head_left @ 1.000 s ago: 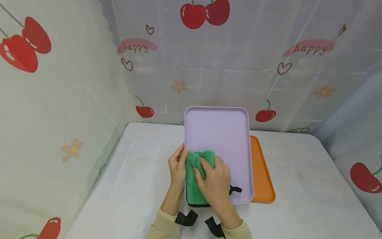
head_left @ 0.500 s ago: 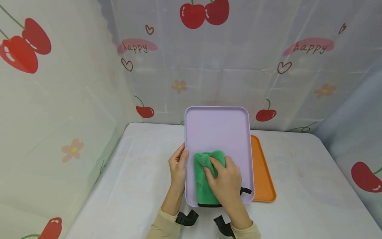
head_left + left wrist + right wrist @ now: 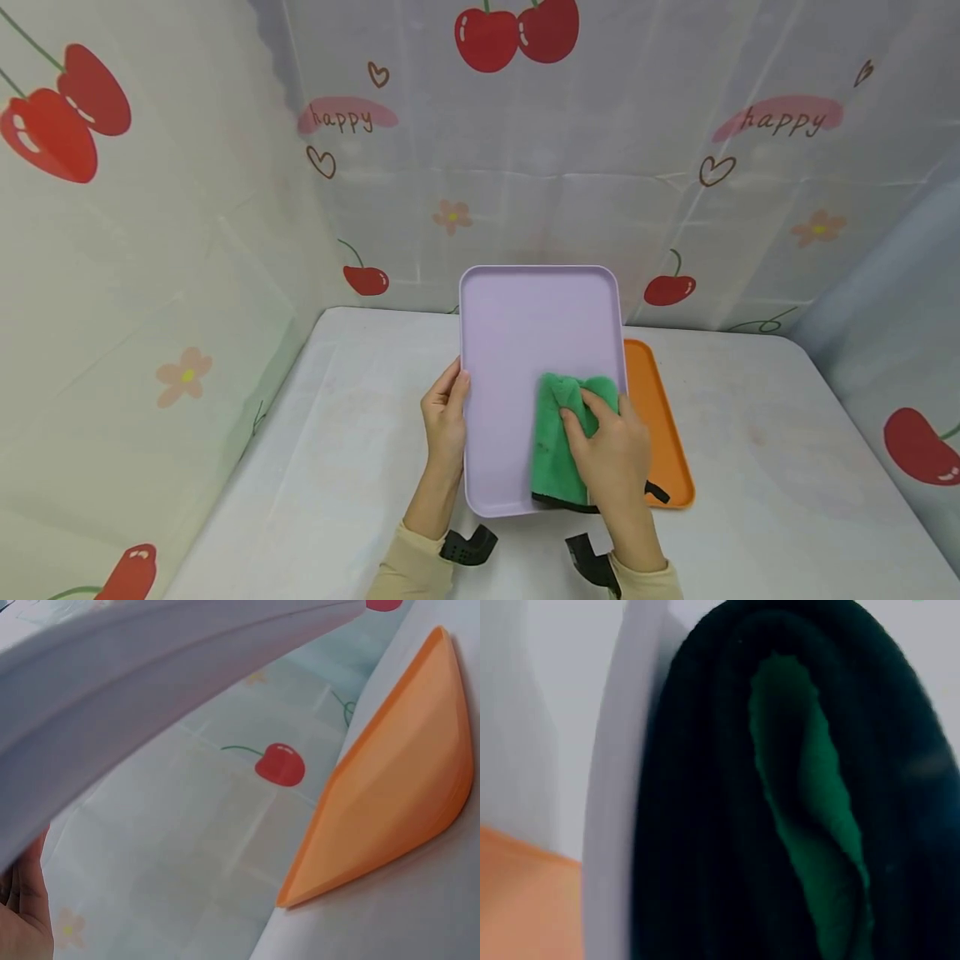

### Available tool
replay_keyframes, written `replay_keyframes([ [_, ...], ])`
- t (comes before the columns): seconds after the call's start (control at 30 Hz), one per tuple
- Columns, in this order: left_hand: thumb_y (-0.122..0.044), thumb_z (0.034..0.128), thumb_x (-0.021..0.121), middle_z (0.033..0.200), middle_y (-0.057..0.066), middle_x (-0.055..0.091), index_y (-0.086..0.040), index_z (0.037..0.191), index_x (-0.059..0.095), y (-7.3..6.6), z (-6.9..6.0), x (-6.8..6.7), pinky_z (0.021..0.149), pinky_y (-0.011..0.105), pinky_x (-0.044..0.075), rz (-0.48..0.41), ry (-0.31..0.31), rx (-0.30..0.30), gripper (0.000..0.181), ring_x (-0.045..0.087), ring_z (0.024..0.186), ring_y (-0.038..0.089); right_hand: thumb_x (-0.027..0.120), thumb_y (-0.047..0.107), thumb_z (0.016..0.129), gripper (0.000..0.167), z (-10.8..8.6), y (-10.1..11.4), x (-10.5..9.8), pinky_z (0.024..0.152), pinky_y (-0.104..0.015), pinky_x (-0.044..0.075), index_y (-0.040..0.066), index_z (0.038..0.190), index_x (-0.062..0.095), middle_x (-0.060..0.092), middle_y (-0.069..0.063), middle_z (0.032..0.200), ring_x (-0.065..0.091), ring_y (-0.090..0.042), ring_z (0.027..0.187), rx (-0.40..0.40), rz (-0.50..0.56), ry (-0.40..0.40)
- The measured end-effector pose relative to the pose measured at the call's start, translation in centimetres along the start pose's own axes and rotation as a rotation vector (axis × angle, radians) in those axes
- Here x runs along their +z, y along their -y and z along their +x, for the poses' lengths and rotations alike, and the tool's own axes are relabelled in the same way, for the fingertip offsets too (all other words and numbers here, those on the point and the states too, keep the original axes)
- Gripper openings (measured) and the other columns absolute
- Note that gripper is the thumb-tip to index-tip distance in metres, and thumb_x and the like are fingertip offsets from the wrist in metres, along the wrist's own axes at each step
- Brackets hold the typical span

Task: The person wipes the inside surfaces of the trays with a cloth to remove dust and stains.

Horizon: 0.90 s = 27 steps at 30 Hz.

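Note:
A lavender tray is held up off the table and tilted towards the head camera. My left hand grips its left edge, thumb at the rim; the fingers behind are mostly hidden. Against the tray's lower right part lies a folded green cloth with a black hem. My right hand pinches the cloth between thumb and fingers and presses it on the tray's face. In the left wrist view the tray's underside crosses the upper left. Folds of the cloth fill the right wrist view beside the tray's rim.
An orange tray lies on the white table, behind and to the right of the lavender one. A cherry-print curtain hangs along the table's back and left sides. Black straps sit at both wrists.
My right hand has slid the green cloth rightwards over the lavender tray, from its left edge to its right edge. The left hand keeps its grip; the tray has shifted slightly left.

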<state>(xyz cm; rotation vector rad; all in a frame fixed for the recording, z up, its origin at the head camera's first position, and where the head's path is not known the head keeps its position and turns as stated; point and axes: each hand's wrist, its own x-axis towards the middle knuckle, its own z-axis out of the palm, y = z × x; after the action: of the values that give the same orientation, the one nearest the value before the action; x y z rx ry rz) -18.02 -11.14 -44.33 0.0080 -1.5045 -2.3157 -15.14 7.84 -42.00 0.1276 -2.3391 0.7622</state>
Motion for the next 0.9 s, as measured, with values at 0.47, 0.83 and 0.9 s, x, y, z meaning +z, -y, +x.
replay_keyframes([
  [0.47, -0.015, 0.0993, 0.056, 0.128, 0.015, 0.064, 0.005, 0.133, 0.056, 0.2, 0.1, -0.1, 0.081, 0.022, 0.056, 0.011, -0.006, 0.025, 0.039, 0.067, 0.104, 0.011, 0.076, 0.024, 0.083, 0.035, 0.4, -1.6, -1.0, 0.045, -0.030, 0.031, 0.003, 0.111, 0.073, 0.060, -0.021, 0.082, 0.050, -0.029, 0.061, 0.283, -0.084, 0.082],
  [0.83, -0.014, 0.0991, 0.056, 0.125, 0.015, 0.066, 0.004, 0.133, 0.057, -0.1, -0.2, 0.2, 0.078, 0.023, 0.057, 0.010, -0.018, -0.003, 0.038, 0.069, 0.097, 0.010, 0.075, 0.025, 0.083, 0.034, -0.1, -1.2, -0.7, 0.047, -0.032, 0.031, 0.003, 0.109, 0.073, 0.059, -0.020, 0.078, 0.051, -0.031, 0.064, 0.324, -0.050, 0.010],
  [0.9, -0.014, 0.0993, 0.055, 0.125, 0.015, 0.066, 0.003, 0.133, 0.056, 0.0, -0.3, 0.2, 0.078, 0.023, 0.057, 0.008, -0.015, -0.007, 0.038, 0.068, 0.097, 0.010, 0.074, 0.025, 0.083, 0.035, -0.2, -1.0, -0.6, 0.046, -0.032, 0.030, 0.002, 0.109, 0.073, 0.058, -0.020, 0.077, 0.050, -0.030, 0.063, 0.326, -0.041, 0.005],
])
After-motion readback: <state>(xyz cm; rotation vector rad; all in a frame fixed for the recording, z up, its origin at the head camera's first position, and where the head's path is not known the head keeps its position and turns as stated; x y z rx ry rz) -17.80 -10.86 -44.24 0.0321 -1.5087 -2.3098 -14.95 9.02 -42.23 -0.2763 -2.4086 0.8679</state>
